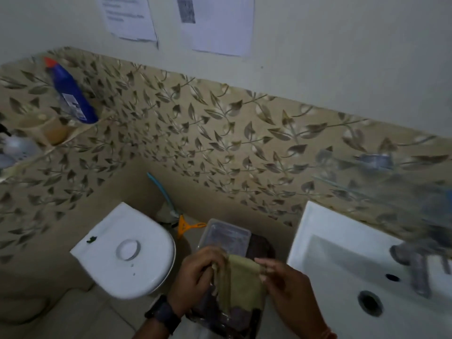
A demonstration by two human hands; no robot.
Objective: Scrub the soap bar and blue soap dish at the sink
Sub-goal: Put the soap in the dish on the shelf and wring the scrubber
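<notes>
My left hand (195,275) and my right hand (286,285) both grip a yellowish-green cloth (241,282), stretched between them at the bottom middle of the head view. The cloth hangs over a dark, shiny plastic bag (227,321). The white sink (315,231) lies to the right, with its drain (369,303) and a blurred metal tap (413,267). A glass shelf (371,187) above the sink is smeared by motion blur. I cannot make out a soap bar or a blue soap dish.
A white toilet tank (124,250) stands left of my hands. A clear plastic box (226,237) rests on something dark behind the cloth. An orange-handled tool (186,226) leans in the corner. A blue bottle (72,94) stands on a left wall shelf.
</notes>
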